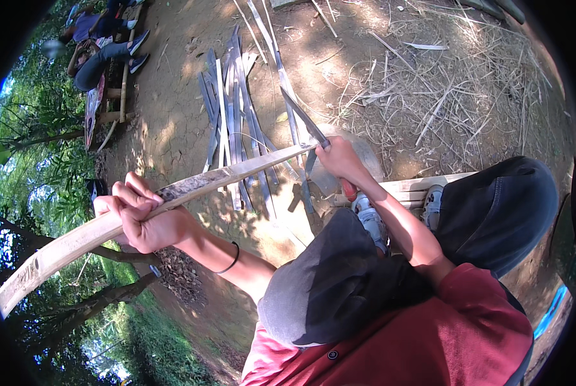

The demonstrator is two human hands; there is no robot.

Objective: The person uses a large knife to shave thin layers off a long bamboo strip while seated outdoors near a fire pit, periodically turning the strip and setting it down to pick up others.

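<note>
I'm gripping a strip (236, 171) with the left hand (143, 217); its long axis is slanting from near left toward the right hand (340, 161), farther out. There I'm holding a knife (309, 125), pointing far left.

It's an outdoor workplace — earth (172, 96), trees (50, 177), shavings (455, 109).

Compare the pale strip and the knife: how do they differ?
The pale strip is much longer than the knife. The strip has dark patches; the knife has a grey blade. The strip slants up to the right, the knife up to the left. Both are narrow and held: strip in the left hand, knife in the right hand.
</note>
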